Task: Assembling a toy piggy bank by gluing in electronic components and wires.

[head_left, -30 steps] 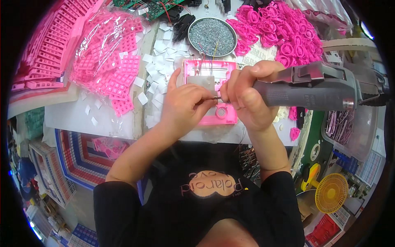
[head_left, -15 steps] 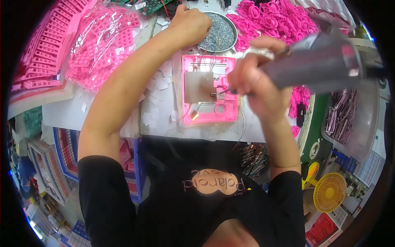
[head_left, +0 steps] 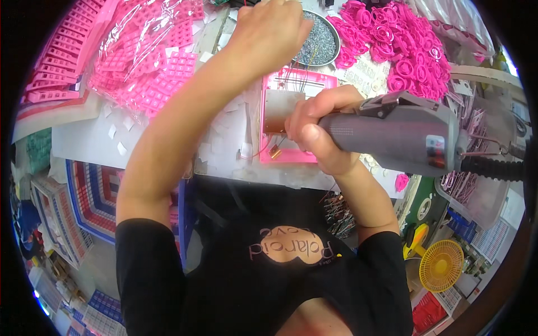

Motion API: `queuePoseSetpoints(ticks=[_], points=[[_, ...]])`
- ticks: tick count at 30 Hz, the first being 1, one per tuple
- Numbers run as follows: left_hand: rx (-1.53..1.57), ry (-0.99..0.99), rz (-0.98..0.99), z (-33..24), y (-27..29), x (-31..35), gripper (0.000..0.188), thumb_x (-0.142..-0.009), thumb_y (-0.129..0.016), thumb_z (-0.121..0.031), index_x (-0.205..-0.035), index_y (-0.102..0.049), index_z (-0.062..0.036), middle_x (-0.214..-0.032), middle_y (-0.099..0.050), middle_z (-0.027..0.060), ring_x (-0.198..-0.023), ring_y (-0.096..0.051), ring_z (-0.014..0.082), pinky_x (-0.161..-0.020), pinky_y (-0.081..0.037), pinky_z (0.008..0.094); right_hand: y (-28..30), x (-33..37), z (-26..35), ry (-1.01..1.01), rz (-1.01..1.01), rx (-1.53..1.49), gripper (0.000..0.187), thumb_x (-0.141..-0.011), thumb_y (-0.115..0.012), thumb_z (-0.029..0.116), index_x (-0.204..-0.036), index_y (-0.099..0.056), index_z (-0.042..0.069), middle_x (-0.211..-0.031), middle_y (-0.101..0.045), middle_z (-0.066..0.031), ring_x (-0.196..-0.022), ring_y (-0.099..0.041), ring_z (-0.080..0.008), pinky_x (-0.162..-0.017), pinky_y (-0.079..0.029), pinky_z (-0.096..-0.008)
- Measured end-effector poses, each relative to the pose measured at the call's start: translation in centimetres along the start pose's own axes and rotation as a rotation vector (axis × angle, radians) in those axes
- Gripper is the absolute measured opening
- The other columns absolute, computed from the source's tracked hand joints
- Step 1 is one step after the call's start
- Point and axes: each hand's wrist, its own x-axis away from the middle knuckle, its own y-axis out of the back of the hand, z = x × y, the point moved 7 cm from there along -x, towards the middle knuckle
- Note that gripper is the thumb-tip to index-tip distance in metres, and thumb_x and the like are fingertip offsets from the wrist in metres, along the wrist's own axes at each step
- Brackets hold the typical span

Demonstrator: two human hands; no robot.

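Head view: the pink plastic housing (head_left: 288, 156) lies flat on the worktable (head_left: 235, 169) in front of the person, its open side up, with a grey metal plate (head_left: 278, 109) over its left part, a small copper-coloured cylinder (head_left: 274, 151) near its lower left corner and thin wires (head_left: 297, 78) at its far edge. Over the housing's right part, the right hand (head_left: 328, 130) is wrapped around the front of a grey electric screwdriver (head_left: 392, 140), whose body extends to the right of the housing; the tip is hidden, so contact with the housing cannot be told. Beyond the housing's far edge, the left hand (head_left: 272, 33) is over the left side of a round dish (head_left: 338, 50) of small metal screws (head_left: 319, 42), its fingers bent and mostly out of sight; whether they pinch anything cannot be told. Right of the dish, beyond the housing's far right corner, sits a heap of pink ring-shaped parts (head_left: 417, 61). Well to the housing's left, pink keypads (head_left: 171, 75) lie in a clear bag (head_left: 134, 42).
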Motion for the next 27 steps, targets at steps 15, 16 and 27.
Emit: queuePoseSetpoints(ticks=[15, 16, 27], points=[[0.396, 0.102, 0.232, -3.7, 5.8, 14.5, 0.011, -0.08, -0.077, -0.011, -0.089, -0.071, -0.015, -0.091, -0.067, -0.0031, -0.091, -0.065, 0.0166, -0.106, -0.031, 0.0509, -0.4, -1.8, 2.2, 0.029, 0.0, -0.154, 0.029, -0.093, -0.065, 0.009, -0.113, -0.043, 0.007, -0.065, -0.05, -0.0028, -0.054, -0.048, -0.0144, -0.054, -0.045, -0.0334], [0.418, 0.111, 0.224, -4.0, 5.9, 14.5, 0.011, -0.08, -0.078, -0.012, -0.088, -0.071, -0.0149, -0.09, -0.067, -0.0032, -0.09, -0.065, 0.0166, -0.106, -0.031, 0.0511, -0.4, -2.1, 2.5, 0.051, 0.0, -0.169, 0.029, -0.094, -0.065, 0.012, -0.113, -0.043, 0.008, -0.063, -0.049, -0.0021, -0.053, -0.048, -0.0145, -0.054, -0.045, -0.0331], [0.41, 0.115, 0.121, -3.7, 6.3, 14.1, 0.016, -0.074, -0.082, -0.011, -0.084, -0.07, -0.0146, -0.084, -0.066, -0.0041, -0.079, -0.063, 0.0158, -0.106, -0.031, 0.052, -1.2, -2.4, 3.0, 0.061, -0.004, -0.139, 0.028, -0.095, -0.065, 0.016, -0.11, -0.043, 0.009, -0.058, -0.048, -0.0005, -0.051, -0.048, -0.0141, -0.052, -0.045, -0.0328]])
